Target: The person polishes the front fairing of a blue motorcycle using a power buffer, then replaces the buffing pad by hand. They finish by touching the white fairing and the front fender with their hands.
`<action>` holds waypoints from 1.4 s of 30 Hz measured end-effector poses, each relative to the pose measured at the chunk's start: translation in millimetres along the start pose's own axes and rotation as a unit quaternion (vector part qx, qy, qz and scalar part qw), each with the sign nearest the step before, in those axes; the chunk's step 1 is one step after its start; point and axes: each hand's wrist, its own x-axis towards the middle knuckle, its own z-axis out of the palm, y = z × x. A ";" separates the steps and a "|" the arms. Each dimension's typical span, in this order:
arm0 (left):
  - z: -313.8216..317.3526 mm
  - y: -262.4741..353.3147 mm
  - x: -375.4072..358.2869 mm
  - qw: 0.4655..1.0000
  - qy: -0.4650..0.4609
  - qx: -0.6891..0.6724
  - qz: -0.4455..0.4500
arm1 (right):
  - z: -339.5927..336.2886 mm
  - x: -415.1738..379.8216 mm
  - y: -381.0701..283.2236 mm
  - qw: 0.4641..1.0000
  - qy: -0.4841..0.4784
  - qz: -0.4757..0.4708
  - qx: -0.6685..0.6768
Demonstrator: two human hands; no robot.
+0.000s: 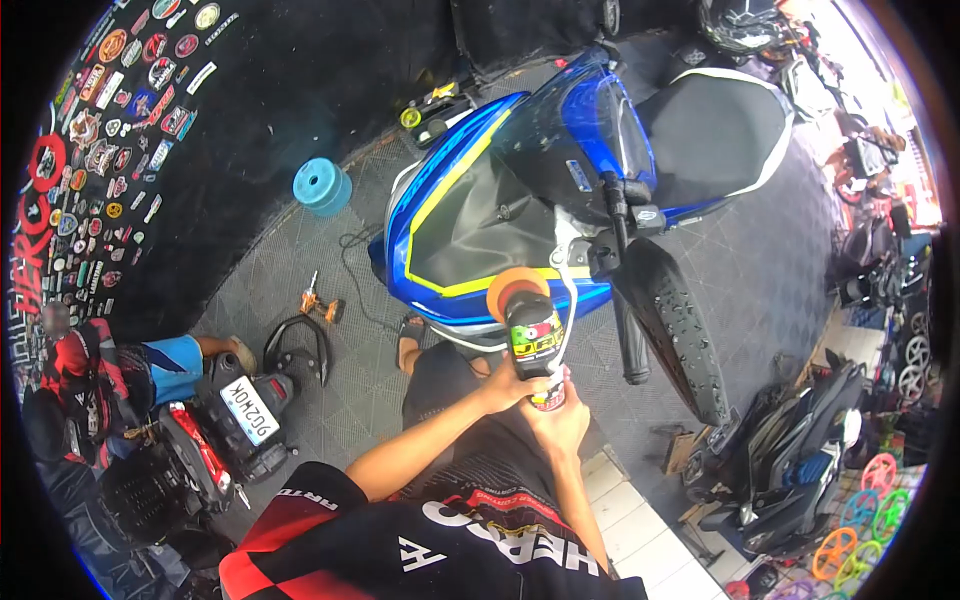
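Observation:
Both my hands are on a black cordless polisher covered in stickers, with an orange round pad at its head. My left hand wraps round its body from the left side. On the right, my right hand is closed round the lower end of the tool. The pad lies over the yellow-edged lower side of a blue and black scooter; whether it touches the panel I cannot tell. A pale cable or strip runs beside the tool.
A blue bucket-like container and an orange drill are on the floor at left. Another person sits by a motorcycle at lower left. More motorcycles line the right side, near colourful wheels.

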 end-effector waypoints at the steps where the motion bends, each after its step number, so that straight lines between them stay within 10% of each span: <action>1: 0.1 -5.2 0.6 0.999 0.010 0.038 -0.007 | 0.4 0.0 2.5 1.000 -0.008 0.023 0.007; 7: 18.6 -25.5 37.1 0.982 -0.027 0.171 -0.076 | 7.7 8.8 56.2 0.944 -0.034 0.085 0.316; 26: -95.3 -14.1 -50.7 0.980 -0.058 -0.189 -0.001 | 65.9 2.3 -18.3 0.960 -0.034 -0.175 -0.214; 34: -83.2 -54.1 -35.3 0.991 -0.101 -0.091 -0.008 | 34.3 31.4 27.7 0.916 -0.377 -0.107 0.084; 42: -114.5 -38.5 -68.6 0.987 -0.033 -0.159 -0.017 | 63.2 26.6 -3.8 0.929 -0.319 -0.156 -0.102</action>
